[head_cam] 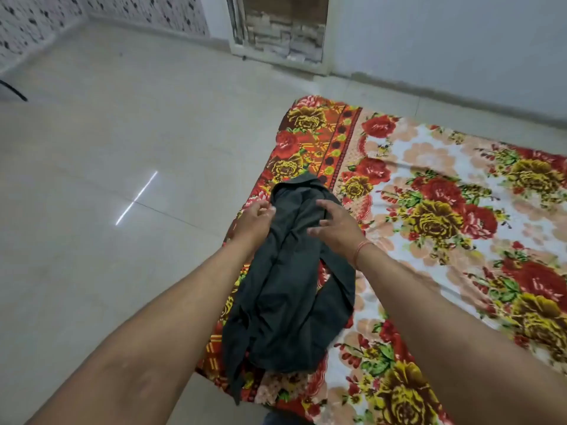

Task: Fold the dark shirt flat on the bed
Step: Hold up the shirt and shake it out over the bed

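Note:
The dark shirt (285, 289) lies bunched in a long rumpled heap along the left edge of the flower-printed bed (429, 210), its collar end farthest from me. One sleeve or hem trails over the bed's near corner. My left hand (256, 220) pinches the fabric at the shirt's upper left edge. My right hand (336, 228) hovers over the upper right part of the shirt with fingers spread, and I cannot tell whether it touches the cloth. A thread band circles the right wrist.
The bed is a low mattress on a pale tiled floor (107, 179) that spreads to the left. A white wall (460, 41) runs behind the bed, with a framed opening (282, 29) showing stone. A dark curved object (13, 90) sits at the far left.

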